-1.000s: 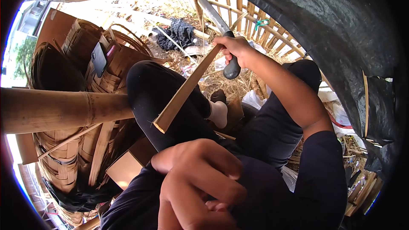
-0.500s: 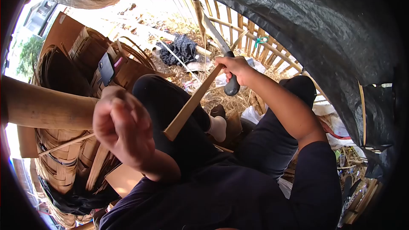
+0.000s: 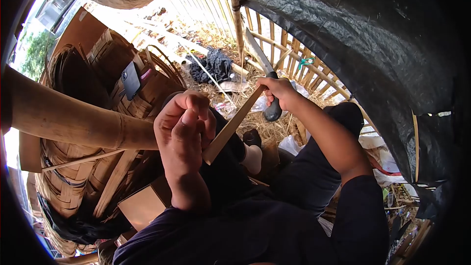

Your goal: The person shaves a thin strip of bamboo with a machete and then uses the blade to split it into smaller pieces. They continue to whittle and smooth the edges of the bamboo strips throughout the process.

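My right hand (image 3: 280,93) is closed around the black handle of a large knife (image 3: 259,53), whose blade points up and away, and also grips the upper end of a flat bamboo strip (image 3: 233,126). That strip slants down to the left, over my dark-trousered leg. Beside its lower end is my left hand (image 3: 184,130), raised with fingers curled and thumb against them. Whatever it may pinch is too small to tell. A thick bamboo pole (image 3: 88,121) comes in from the left and passes out of sight behind my left hand.
Woven bamboo baskets (image 3: 68,181) are stacked at the left, with a phone (image 3: 131,81) on them. A cardboard box (image 3: 143,206) is below. A slatted bamboo fence (image 3: 314,71) and dark sheeting (image 3: 392,54) border the right. Black cloth (image 3: 212,66) lies among straw ahead.
My left hand has moved right, closer to the strip's lower end, and its fingers show more sharply. My right hand still holds the knife and strip. The whole view has shifted slightly.
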`<move>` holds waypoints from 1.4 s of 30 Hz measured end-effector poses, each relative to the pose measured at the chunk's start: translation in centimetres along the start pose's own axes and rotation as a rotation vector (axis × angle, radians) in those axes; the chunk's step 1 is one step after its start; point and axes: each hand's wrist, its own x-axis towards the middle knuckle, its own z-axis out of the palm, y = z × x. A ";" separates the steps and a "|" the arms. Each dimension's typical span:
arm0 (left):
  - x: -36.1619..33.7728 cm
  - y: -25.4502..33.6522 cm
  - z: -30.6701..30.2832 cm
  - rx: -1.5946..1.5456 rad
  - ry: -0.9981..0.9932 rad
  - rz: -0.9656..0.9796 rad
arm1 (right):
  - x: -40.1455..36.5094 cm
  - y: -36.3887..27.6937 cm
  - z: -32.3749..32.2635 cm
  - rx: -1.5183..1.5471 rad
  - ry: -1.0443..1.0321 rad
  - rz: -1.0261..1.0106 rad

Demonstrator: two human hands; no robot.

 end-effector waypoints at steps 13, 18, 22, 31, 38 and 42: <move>0.7 -1.4 -1.2 0.096 0.021 -0.170 | 0.2 -0.2 0.4 -0.045 0.043 0.023; 1.2 -2.9 -2.2 0.246 0.122 -0.204 | 0.5 -0.1 0.8 -0.067 0.065 0.041; 1.8 -4.3 -3.3 0.477 0.024 -0.032 | 0.4 -0.8 0.9 -0.053 0.055 0.039; 1.4 -5.4 -4.2 -0.406 -0.311 -1.090 | -0.2 -1.7 0.3 -0.147 0.047 0.080; 1.0 -6.7 -3.9 -1.265 0.038 -1.040 | 2.6 -0.9 -3.5 -0.698 0.361 -0.205; 1.3 -5.7 -2.9 -1.100 0.309 -1.014 | -0.6 -1.5 -2.4 -0.884 0.273 -0.407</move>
